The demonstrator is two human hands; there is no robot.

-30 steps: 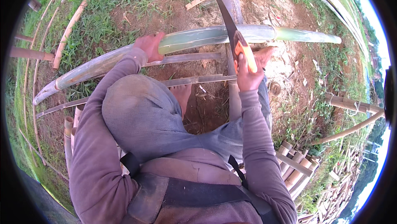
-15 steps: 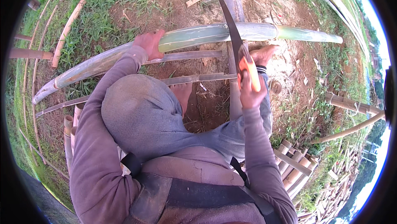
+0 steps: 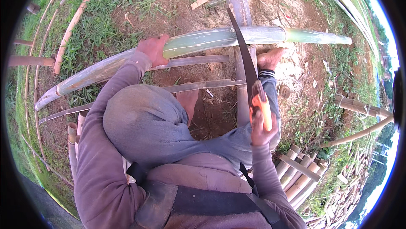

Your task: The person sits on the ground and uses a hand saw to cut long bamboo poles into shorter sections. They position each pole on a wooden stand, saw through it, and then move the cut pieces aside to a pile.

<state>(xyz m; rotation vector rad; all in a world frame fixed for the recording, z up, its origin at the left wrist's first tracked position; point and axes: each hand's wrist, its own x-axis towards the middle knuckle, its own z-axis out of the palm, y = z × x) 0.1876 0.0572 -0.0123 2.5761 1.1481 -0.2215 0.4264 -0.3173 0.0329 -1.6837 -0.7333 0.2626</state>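
Observation:
A long greenish bamboo pole (image 3: 198, 39) lies crosswise in front of me, resting over a thicker upright-running bamboo post (image 3: 239, 5). My left hand (image 3: 154, 50) is wrapped over the pole, left of its middle. In my right hand (image 3: 264, 129) is the orange handle of a hand saw (image 3: 244, 47). The dark, curved blade crosses the pole near the post, its tip reaching past the far side. Light cut dust shows on the pole beside the blade. My right foot (image 3: 270, 58) is just under the pole, right of the blade.
Two split bamboo strips (image 3: 203, 84) run crosswise nearer to me. Cut bamboo pieces (image 3: 300, 170) are stacked at the lower right, beside a tied bamboo frame (image 3: 363, 108). Long poles (image 3: 78, 22) stand out at the left. Pale sawdust and chips cover the soil.
My right hand has drawn the saw back toward me, so more blade lies on the near side of the pole. My left hand keeps its place on the bamboo.

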